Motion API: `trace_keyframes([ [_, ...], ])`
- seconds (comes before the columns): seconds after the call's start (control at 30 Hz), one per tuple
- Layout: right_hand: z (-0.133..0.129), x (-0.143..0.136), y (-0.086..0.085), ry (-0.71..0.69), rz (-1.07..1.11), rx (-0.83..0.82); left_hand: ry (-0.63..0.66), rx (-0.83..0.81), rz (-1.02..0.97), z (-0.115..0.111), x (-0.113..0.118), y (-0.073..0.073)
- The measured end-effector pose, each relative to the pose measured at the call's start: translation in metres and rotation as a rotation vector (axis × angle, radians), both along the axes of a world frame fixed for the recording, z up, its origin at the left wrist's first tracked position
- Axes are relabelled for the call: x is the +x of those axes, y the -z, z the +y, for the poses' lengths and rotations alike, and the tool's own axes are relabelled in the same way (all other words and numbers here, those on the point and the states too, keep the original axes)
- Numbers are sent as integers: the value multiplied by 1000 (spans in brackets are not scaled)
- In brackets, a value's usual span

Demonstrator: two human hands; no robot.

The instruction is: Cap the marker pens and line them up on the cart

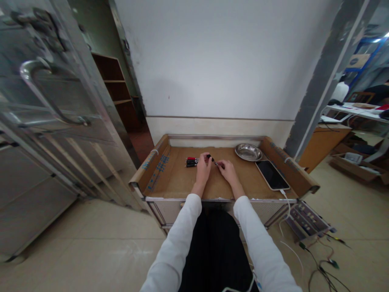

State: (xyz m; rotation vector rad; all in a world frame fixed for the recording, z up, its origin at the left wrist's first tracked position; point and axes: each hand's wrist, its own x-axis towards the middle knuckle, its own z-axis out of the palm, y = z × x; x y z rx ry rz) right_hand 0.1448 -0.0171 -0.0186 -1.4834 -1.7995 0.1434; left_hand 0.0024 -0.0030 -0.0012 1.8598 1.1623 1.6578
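Between my two hands, a slim black piece with a metallic end [213, 159] slants down to the right above the cardboard. My left hand [204, 165] grips its black upper end. At its lower, metallic end, the fingertips of my right hand [226, 168] are pinched together. Just left of my left hand lies a small bundle of similar red and black pieces [191, 162] with metallic ends, partly hidden by that hand. Their exact kind is too small to make out.
Cardboard [176, 182] lines the cart top, with raised sides left and right. A round metal dish [248, 152] stands at the back right, near a phone [272, 175] with a white cable [287, 202]. An electrical unit [310, 221] and loose leads [322, 267] are on the floor.
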Motion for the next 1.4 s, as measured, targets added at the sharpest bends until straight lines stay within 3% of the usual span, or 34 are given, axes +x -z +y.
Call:
trace_keyframes([
  [0.8, -5, -3, -3, 118, -128, -2, -108, -31, -57, 4, -2, 5],
  [1.17, -9, -6, -5, 233, -222, -67, -147, -72, 484, 6, 0, 9],
  [1.4, -9, -5, -5, 200, -207, -58, -129, -102, 604, 6, 0, 13],
])
